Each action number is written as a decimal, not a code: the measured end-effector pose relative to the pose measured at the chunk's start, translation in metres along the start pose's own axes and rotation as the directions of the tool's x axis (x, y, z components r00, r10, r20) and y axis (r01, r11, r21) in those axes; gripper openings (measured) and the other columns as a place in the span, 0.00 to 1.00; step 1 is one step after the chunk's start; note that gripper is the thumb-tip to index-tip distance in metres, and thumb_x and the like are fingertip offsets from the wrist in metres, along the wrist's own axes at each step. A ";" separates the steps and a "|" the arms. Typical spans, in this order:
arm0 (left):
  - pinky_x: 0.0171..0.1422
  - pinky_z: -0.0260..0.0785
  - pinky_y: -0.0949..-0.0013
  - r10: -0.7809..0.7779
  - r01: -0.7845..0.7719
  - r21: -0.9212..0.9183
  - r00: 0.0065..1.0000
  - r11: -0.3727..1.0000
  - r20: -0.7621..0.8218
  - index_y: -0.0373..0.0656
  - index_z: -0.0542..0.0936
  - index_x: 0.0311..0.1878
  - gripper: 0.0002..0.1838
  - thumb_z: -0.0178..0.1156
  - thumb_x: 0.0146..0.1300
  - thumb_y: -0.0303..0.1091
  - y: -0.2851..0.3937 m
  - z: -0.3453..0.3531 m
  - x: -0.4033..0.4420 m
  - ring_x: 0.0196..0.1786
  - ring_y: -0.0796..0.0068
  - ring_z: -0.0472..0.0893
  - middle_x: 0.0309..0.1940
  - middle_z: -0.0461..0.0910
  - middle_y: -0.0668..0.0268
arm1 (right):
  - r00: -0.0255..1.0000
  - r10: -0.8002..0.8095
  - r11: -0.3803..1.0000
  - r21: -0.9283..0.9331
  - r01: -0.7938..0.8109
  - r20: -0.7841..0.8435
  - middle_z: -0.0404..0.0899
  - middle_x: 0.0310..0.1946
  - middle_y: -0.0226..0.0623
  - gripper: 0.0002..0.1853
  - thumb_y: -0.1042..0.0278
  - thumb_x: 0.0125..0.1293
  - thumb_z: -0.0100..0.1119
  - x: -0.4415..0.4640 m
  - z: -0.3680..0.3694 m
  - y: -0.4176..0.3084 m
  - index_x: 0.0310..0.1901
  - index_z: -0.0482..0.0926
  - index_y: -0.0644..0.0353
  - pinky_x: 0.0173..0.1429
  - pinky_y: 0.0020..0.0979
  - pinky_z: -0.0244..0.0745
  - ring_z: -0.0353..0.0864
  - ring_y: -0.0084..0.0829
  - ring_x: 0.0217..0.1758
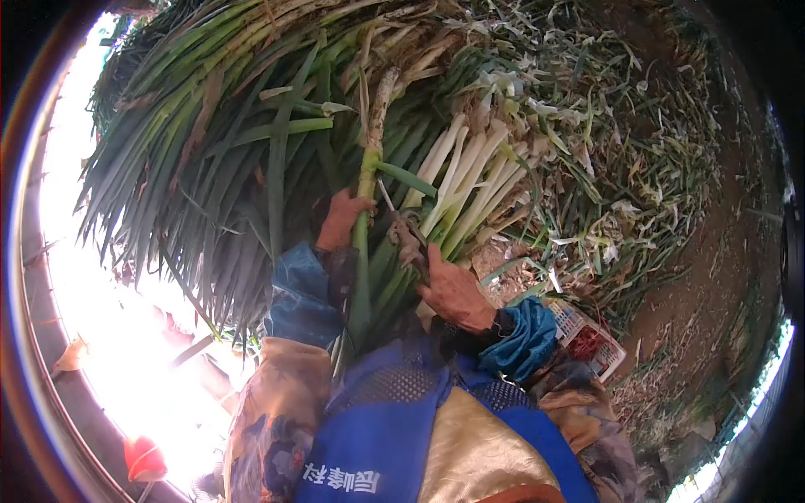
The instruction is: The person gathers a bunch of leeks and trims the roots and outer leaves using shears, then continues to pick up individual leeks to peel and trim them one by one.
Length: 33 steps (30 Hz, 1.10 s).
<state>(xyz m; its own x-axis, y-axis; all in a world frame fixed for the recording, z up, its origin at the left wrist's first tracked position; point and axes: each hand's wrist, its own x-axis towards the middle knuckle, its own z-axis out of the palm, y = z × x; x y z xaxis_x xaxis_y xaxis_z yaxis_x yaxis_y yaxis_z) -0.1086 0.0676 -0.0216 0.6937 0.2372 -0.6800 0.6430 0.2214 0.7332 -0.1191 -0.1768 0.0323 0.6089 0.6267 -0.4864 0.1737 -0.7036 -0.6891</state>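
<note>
My left hand point(344, 220) is closed round one long green onion point(370, 163), whose dirty root end points away from me and whose leaves run down toward my lap. In my right hand point(459, 295) is a knife point(408, 239) with a thin blade and a rough, wrapped-looking part near the grip. The blade tip is close beside the held stalk; whether it touches is unclear. To the right of the knife lies a bunch of clean, white-stemmed green onions point(470, 172), roots away from me.
A large heap of untrimmed green onions point(226, 159) spreads at the left and far side. Stripped leaves and peelings point(637, 201) cover the ground at right. Near my right sleeve lies a printed box point(587, 339) with red strands on it. Bare soil point(696, 310) shows farther right.
</note>
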 end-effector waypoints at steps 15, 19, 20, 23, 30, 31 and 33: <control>0.26 0.66 0.73 0.052 -0.050 -0.092 0.999 0.995 0.012 0.33 0.76 0.39 0.15 0.60 0.48 0.32 0.006 0.027 -0.013 0.21 0.76 0.73 0.25 0.74 0.65 | 0.999 0.023 0.997 0.081 -0.019 -0.049 0.74 0.30 0.61 0.31 0.63 0.55 0.58 -0.016 -0.009 0.005 0.57 0.56 0.64 0.37 0.50 0.70 0.75 0.60 0.35; 0.25 0.67 0.72 -0.003 0.007 -0.113 0.999 0.994 0.033 0.33 0.75 0.39 0.14 0.59 0.50 0.31 -0.004 0.018 -0.008 0.22 0.76 0.74 0.25 0.75 0.64 | 0.997 0.074 0.994 0.078 -0.073 -0.001 0.75 0.30 0.61 0.32 0.62 0.55 0.58 0.001 -0.016 0.000 0.58 0.56 0.64 0.38 0.50 0.70 0.75 0.58 0.35; 0.25 0.67 0.72 -0.014 0.021 -0.147 0.998 0.989 0.053 0.33 0.75 0.39 0.14 0.58 0.50 0.31 -0.005 0.016 -0.006 0.22 0.75 0.75 0.25 0.75 0.63 | 0.999 0.053 0.998 0.037 -0.053 -0.005 0.75 0.30 0.60 0.32 0.62 0.55 0.58 -0.008 -0.014 -0.002 0.57 0.56 0.65 0.38 0.50 0.71 0.76 0.58 0.34; 0.26 0.68 0.72 -0.088 0.102 -0.074 0.980 0.992 0.176 0.32 0.74 0.41 0.15 0.57 0.51 0.31 -0.002 0.009 -0.013 0.23 0.74 0.75 0.26 0.76 0.62 | 0.999 0.002 0.999 -0.041 -0.003 -0.033 0.76 0.28 0.59 0.29 0.62 0.55 0.58 -0.026 -0.005 -0.005 0.54 0.57 0.67 0.37 0.50 0.71 0.77 0.57 0.33; 0.31 0.69 0.72 -0.081 0.096 -0.078 0.980 0.992 0.180 0.33 0.72 0.48 0.21 0.54 0.49 0.28 -0.014 0.009 -0.044 0.26 0.75 0.75 0.31 0.76 0.62 | 0.964 0.124 0.991 -0.022 -0.132 -0.234 0.76 0.27 0.57 0.25 0.61 0.57 0.56 0.063 -0.035 0.026 0.51 0.60 0.65 0.35 0.51 0.71 0.77 0.57 0.32; 0.32 0.69 0.72 -0.087 0.107 -0.106 0.981 0.989 0.176 0.33 0.71 0.51 0.23 0.54 0.49 0.28 -0.014 0.011 -0.048 0.27 0.76 0.75 0.32 0.76 0.62 | 0.959 0.108 0.993 -0.016 -0.116 -0.263 0.76 0.27 0.57 0.26 0.59 0.56 0.56 0.063 -0.040 0.025 0.51 0.60 0.65 0.35 0.52 0.71 0.77 0.57 0.32; 0.33 0.69 0.73 -0.075 0.096 -0.120 0.982 0.988 0.174 0.34 0.68 0.56 0.27 0.54 0.48 0.28 -0.019 0.012 -0.052 0.28 0.76 0.74 0.34 0.76 0.62 | 0.981 0.155 0.987 -0.014 -0.157 -0.116 0.76 0.27 0.58 0.26 0.61 0.56 0.57 0.037 -0.034 0.017 0.52 0.59 0.64 0.36 0.52 0.71 0.77 0.58 0.33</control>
<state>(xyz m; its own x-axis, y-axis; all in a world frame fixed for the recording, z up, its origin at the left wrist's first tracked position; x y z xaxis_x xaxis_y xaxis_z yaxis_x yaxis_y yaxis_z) -0.1526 0.0400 0.0000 0.6898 0.0514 -0.7222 0.6633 0.3550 0.6588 -0.0674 -0.1769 0.0213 0.7139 0.4671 -0.5216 0.0865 -0.7981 -0.5963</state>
